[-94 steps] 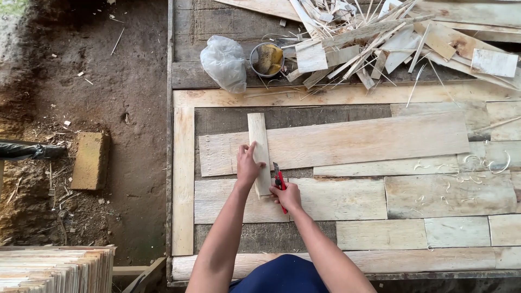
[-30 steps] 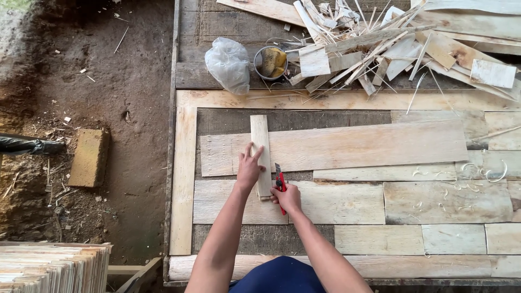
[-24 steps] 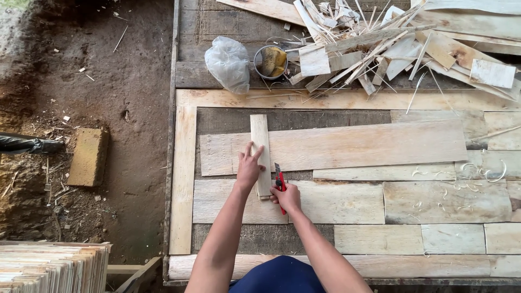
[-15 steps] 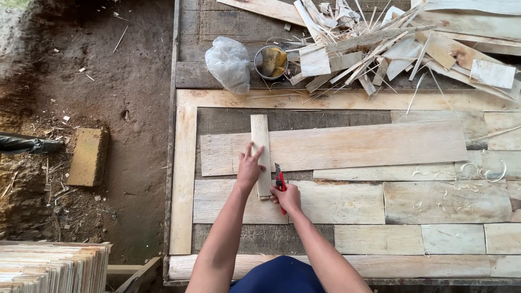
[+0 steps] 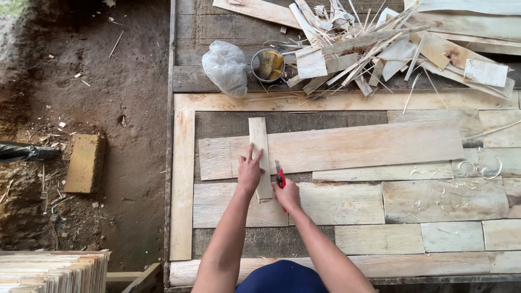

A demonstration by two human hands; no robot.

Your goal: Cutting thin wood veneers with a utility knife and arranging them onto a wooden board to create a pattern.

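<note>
Your left hand lay flat, fingers spread, on a narrow wooden strip that ran near to far across the desk. That strip sat on top of a long wide plank, crossing over its left end. Your right hand was curled tight around a red-handled cutter, held just to the right of the strip and close beside your left hand; whether its tip touched the wood, I could not tell.

Under the long plank, more pale boards lay side by side, with a few curled shavings scattered on the right. At the far side, a crumpled clear plastic bag sat just left of a small round tin, the two about touching. To the right of the tin spread a loose heap of offcuts and splinters.

Off the desk to the left was bare dirt ground, and on it a yellowish brick lay well apart from the desk's edge. In the near left corner you had a stack of thin boards, seen edge-on.
</note>
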